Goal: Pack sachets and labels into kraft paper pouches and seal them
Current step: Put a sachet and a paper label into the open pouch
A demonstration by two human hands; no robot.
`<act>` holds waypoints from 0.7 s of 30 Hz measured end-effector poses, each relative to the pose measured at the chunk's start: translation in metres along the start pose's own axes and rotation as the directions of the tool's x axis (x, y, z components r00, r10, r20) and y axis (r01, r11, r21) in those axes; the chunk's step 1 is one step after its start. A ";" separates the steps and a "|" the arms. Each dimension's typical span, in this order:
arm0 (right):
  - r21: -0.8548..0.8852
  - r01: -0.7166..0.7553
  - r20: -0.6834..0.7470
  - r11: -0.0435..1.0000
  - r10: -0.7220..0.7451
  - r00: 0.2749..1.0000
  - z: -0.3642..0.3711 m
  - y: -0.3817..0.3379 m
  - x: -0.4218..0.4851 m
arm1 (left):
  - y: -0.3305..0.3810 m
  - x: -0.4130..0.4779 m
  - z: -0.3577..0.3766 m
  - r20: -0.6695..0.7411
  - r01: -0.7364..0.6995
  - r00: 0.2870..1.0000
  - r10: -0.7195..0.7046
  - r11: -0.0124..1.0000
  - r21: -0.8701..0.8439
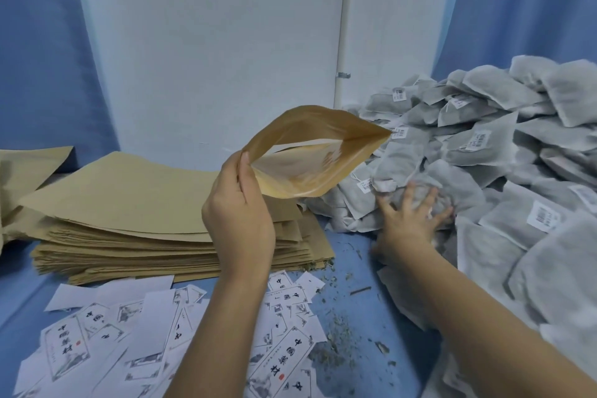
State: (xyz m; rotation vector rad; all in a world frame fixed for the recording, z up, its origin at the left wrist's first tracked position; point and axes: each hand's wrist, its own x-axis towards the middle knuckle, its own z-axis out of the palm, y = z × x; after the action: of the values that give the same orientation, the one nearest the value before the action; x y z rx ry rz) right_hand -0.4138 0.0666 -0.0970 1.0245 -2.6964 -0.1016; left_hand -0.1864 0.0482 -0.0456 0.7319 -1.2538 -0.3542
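a blue-covered table (22, 284) carries everything, and the biggest thing on it is the heap of grey sachets (484, 145) banked up along the right side, many with small barcode tags on strings; to the left lies a thick stack of flat kraft pouches (145, 213), and in front of it a loose scatter of printed labels (129, 333); one open pouch (310, 152) is held up above the stack, its mouth bellied wide and turned toward the heap, and the inside shows pale, so it cannot be told whether a label is already in it; the left hand (242, 213) pinches the near corner of that mouth between thumb and fingers, while the right hand (410, 216) lies with fingers spread flat on a sachet at the foot of the heap, slightly blurred, not closed round it; dry herb crumbs (336, 339) dot the table near the labels, which suggests the sachets shed; they look light, soft and slack, likely to sag and snag by their strings, so taking one by its filled body rather than its tag seems safest; the pouch looks light and fairly stiff, and a grip at the side seam near the mouth should keep it gaping
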 end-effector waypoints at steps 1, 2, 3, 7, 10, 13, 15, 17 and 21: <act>-0.038 0.008 -0.014 0.999 -0.009 1.000 0.001 0.000 0.004 | -0.002 -0.001 0.003 0.002 0.001 1.000 -0.001 1.000 -0.003; -0.079 0.012 -0.039 0.997 -0.016 0.999 0.001 0.000 0.007 | -0.003 -0.001 0.005 0.004 0.004 1.000 -0.004 1.000 -0.007; -0.118 0.010 -0.069 0.993 -0.018 0.997 0.002 -0.002 0.009 | -0.005 -0.002 0.007 0.008 0.007 1.000 -0.007 1.000 -0.012; -0.203 0.058 -0.173 0.978 -0.094 0.981 0.007 -0.010 0.015 | -0.013 -0.001 0.012 0.005 -0.001 1.000 0.001 1.000 -0.017; -0.143 0.158 -0.179 0.977 -0.182 0.967 0.004 -0.010 0.021 | -0.018 0.005 0.010 -0.020 0.010 1.000 -0.010 1.000 -0.008; -0.020 0.198 -0.197 0.980 -0.198 0.960 -0.004 -0.011 0.021 | -0.022 0.010 0.005 -0.058 0.039 0.998 -0.040 0.999 -0.013; 0.076 0.176 -0.179 0.981 -0.160 0.971 -0.009 -0.014 0.016 | -0.023 0.013 0.001 -0.081 0.050 0.995 -0.051 0.999 -0.016; 0.173 0.174 -0.098 0.969 -0.159 0.982 -0.013 -0.017 0.011 | -0.024 0.015 -0.003 -0.095 0.055 0.994 -0.055 0.998 -0.006; 0.239 0.215 0.092 0.947 -0.243 0.966 -0.034 -0.017 -0.003 | -0.024 0.020 -0.011 -0.117 0.070 0.991 -0.068 0.997 0.011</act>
State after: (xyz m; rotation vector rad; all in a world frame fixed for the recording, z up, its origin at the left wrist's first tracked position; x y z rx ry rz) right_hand -0.3923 0.0569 -0.0677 1.4436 -2.7304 0.1095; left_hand -0.1668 0.0222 -0.0483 0.7991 -1.1244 -0.3542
